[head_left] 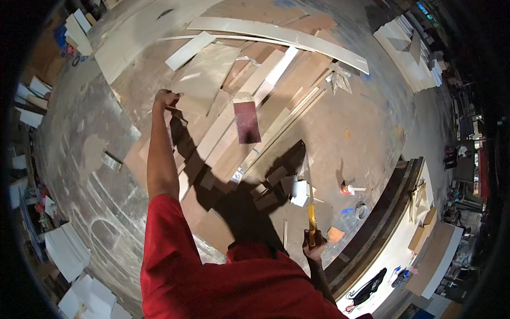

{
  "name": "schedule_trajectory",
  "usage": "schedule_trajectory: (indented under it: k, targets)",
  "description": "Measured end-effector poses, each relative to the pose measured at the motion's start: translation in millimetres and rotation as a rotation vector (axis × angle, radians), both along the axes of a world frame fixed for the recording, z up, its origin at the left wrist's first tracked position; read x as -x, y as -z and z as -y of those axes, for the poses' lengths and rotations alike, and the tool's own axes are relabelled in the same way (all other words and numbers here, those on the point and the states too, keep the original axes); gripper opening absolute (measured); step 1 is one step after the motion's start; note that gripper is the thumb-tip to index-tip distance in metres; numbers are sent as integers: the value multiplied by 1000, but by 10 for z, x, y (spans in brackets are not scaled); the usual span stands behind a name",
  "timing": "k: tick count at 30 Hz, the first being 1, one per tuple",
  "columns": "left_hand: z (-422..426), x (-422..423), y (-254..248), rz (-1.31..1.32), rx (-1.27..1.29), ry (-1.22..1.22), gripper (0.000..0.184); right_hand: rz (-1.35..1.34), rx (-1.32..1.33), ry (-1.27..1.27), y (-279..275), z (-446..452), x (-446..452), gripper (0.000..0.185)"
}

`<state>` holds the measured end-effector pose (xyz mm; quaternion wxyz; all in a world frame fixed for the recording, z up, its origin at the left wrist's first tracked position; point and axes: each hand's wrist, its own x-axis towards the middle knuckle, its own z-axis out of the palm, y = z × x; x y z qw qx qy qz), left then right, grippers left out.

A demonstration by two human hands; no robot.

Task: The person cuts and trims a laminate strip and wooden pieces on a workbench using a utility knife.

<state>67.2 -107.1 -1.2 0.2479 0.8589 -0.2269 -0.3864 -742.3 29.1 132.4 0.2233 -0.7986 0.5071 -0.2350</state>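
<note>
My right hand [314,244] is closed around the yellow handle of what looks like a hand saw [311,218]. Its thin blade points away from me, seen nearly edge-on. My left hand [168,98] reaches out at the far left, with fingers partly bent and apart and nothing visible in them. It is near the left edge of a pale flat board [208,77]; whether it touches anything is unclear. Several wooden strips and boards [223,125] lie side by side in front of me. On top of them rests a dark red rectangular piece [246,121].
A long pale plank [281,33] crosses the far side. To the right lie a red-and-white bottle [347,189], a tape roll [362,211], an orange scrap [335,234] and white offcuts [299,192]. A white-topped bench [390,250] stands right; stacked panels [68,250] are at left.
</note>
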Motion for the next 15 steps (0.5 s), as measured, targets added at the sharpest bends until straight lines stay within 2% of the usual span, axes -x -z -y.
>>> schedule_trajectory:
  k: [2,3,5,6,7,8,9,10,11,12,14,15]
  targets:
    - [66,-187,391,473,-23,24,72,-72,36,45,86,-3,32,21]
    - [94,73,99,639,-143,40,66,-53,31,38,76,-7,37,22]
    - [213,714,-234,812,256,3,50,-29,17,20,73,-18,21,24]
    - [309,1021,-407,827,538,125,38,-6,-3,37,77,-28,0,24]
    - [413,1366,-613,579,672,166,28,15,-23,57,87,-41,-17,23]
    - [507,1595,-655,434,699,262,25,13,-29,54,110,-52,-25,23]
    - [636,1774,-616,511,757,453,23,-19,-2,18,132,-64,-15,23]
    - [697,2020,-651,475,738,424,23,-50,26,-20,139,-69,-8,23]
    - [810,2138,-524,512,669,461,33,-54,24,-26,129,-73,-24,23]
    - [864,2304,-614,508,670,455,33,-38,3,-25,108,-75,-46,22]
    - [995,2572,-892,609,342,469,52,-25,-5,-14,81,-44,-58,22]
    - [1163,2539,-841,484,259,458,68,-32,8,3,68,-38,-51,23]
